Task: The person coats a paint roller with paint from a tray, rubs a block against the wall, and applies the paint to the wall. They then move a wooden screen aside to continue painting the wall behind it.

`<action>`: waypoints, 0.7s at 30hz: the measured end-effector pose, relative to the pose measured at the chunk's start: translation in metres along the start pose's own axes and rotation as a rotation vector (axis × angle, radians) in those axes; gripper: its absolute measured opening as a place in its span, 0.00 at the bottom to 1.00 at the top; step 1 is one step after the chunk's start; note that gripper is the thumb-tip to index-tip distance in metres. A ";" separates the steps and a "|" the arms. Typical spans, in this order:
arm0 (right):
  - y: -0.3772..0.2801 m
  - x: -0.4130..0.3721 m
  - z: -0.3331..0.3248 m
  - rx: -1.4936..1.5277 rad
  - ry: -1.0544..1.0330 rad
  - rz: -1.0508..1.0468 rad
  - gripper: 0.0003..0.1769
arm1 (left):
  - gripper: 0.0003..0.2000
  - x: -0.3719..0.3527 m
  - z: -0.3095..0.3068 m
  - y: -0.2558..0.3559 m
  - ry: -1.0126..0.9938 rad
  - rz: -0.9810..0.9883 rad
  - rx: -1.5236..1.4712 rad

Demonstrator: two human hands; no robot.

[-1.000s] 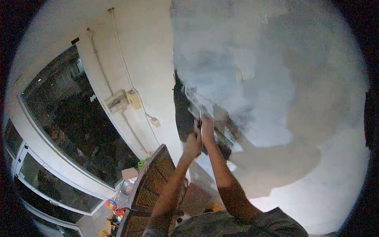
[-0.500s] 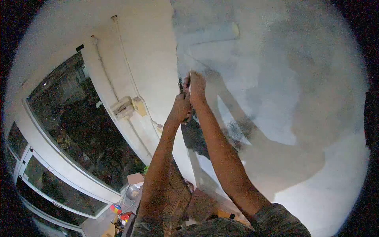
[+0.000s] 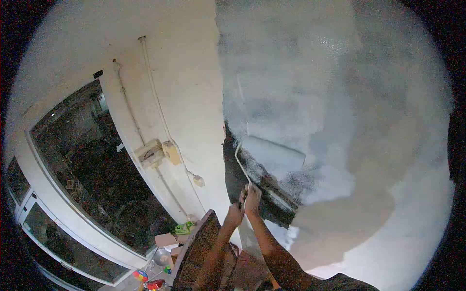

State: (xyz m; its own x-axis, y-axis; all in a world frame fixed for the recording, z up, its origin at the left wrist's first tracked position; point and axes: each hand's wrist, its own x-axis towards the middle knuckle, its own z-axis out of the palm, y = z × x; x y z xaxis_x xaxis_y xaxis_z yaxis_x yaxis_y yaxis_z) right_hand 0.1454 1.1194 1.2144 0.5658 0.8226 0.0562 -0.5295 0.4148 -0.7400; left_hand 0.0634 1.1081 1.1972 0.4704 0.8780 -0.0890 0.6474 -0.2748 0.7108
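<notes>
A paint roller [image 3: 274,152] lies against the wall [image 3: 301,102], its pale sleeve tilted down to the right. From the sleeve's left end a bent wire frame runs down to the handle, which is mostly hidden in my fingers. My right hand [image 3: 252,200] is closed around it just below the wire. Lower and slightly left, my left hand [image 3: 235,214] is also closed on the handle. Beside and below the sleeve shows a black patch [image 3: 237,169] of wall, partly streaked with grey-white. Wet-looking grey paint covers the wall above.
Left of the painted area, an electrical box [image 3: 149,153] and conduits [image 3: 154,92] run along a cream wall. Farther left is a dark window [image 3: 97,155]. Below stand a brown patterned chair back [image 3: 201,252], a metal bowl [image 3: 160,257] and a colourful ball [image 3: 140,275].
The roller has moved down the wall from high up to the black patch, and both hands have come down with it. More of the chair back shows.
</notes>
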 end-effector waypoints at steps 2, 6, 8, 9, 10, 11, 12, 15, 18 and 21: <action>0.005 0.036 0.005 -0.308 -0.050 -0.358 0.15 | 0.21 0.001 -0.030 0.040 0.074 0.147 -0.216; -0.106 0.060 0.086 -0.285 -0.272 -0.308 0.12 | 0.21 0.036 -0.086 0.101 0.386 0.597 -0.188; -0.158 0.072 0.116 -0.884 -0.230 -0.590 0.16 | 0.19 0.058 -0.117 0.130 0.561 0.789 0.083; -0.190 0.069 0.133 -1.254 -0.184 -0.721 0.20 | 0.17 0.062 -0.126 0.142 0.581 0.810 0.157; -0.219 0.062 0.147 -1.611 -0.133 -0.875 0.19 | 0.16 0.067 -0.136 0.154 0.603 0.832 0.231; -0.227 0.065 0.149 -1.626 -0.168 -0.899 0.18 | 0.14 0.054 -0.147 0.177 0.538 0.707 0.164; -0.233 0.069 0.150 -1.638 -0.199 -0.924 0.17 | 0.13 0.049 -0.145 0.183 0.534 0.663 0.143; -0.211 0.058 0.124 -1.894 -0.071 -1.265 0.18 | 0.10 0.042 -0.111 0.170 0.650 0.685 0.155; -0.161 0.038 0.075 -1.747 0.009 -1.046 0.22 | 0.12 0.025 -0.047 0.134 0.646 0.776 -0.074; -0.107 0.025 0.007 -1.683 -0.083 -0.833 0.20 | 0.13 -0.019 0.006 0.117 0.459 0.444 -0.293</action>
State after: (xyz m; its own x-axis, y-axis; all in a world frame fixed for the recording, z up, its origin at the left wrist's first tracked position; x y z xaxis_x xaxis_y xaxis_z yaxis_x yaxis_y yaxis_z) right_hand 0.2115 1.0984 1.3000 0.2623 0.6737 0.6909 0.9506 -0.0573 -0.3050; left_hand 0.1337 1.0568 1.2777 0.3107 0.8016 0.5108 0.2338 -0.5853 0.7764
